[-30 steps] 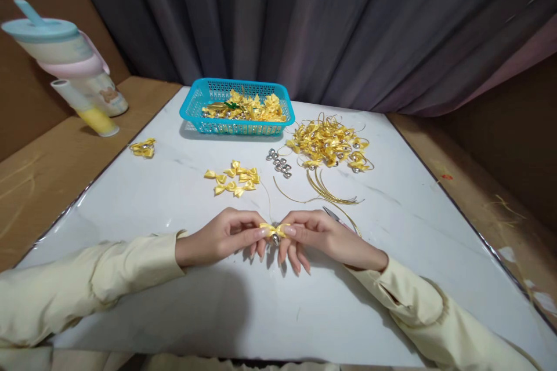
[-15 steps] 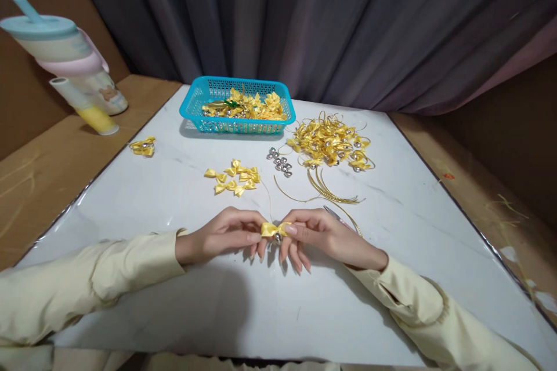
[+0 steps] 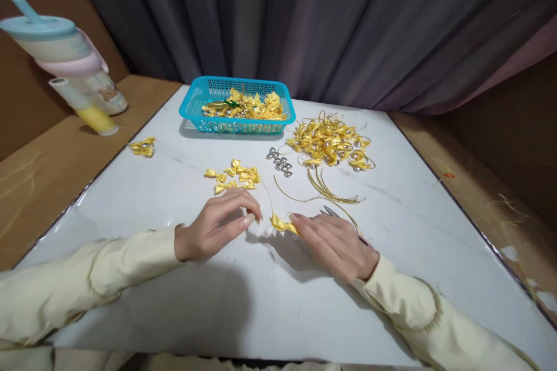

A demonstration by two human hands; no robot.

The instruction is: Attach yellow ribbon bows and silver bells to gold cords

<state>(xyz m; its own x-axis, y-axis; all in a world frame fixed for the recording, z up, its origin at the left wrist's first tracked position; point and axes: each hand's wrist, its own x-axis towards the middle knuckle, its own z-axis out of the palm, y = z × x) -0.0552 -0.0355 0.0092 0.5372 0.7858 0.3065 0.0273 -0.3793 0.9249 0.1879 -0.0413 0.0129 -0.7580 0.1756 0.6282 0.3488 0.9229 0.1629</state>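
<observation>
A yellow satin ribbon bow is pinched at its right end by my right hand, turned palm down low over the table. A thin cord rises from the bow toward the loose bows. The silver bell seen with it earlier is hidden from view. My left hand is just left of the bow, fingers curved and thumb apart from them, with nothing visible in it. Several yellow bows lie beyond my left hand. Scissors lie partly under my right hand.
Behind are a blue basket of bows, a pile of bows with bells and cords, silver bells and gold cords. A few bows lie at left. A tumbler and a yellow-white tube stand left.
My left hand has let go of the bow and drawn slightly left and up. My right hand has turned palm down and tilted the bow, moving it slightly right.
</observation>
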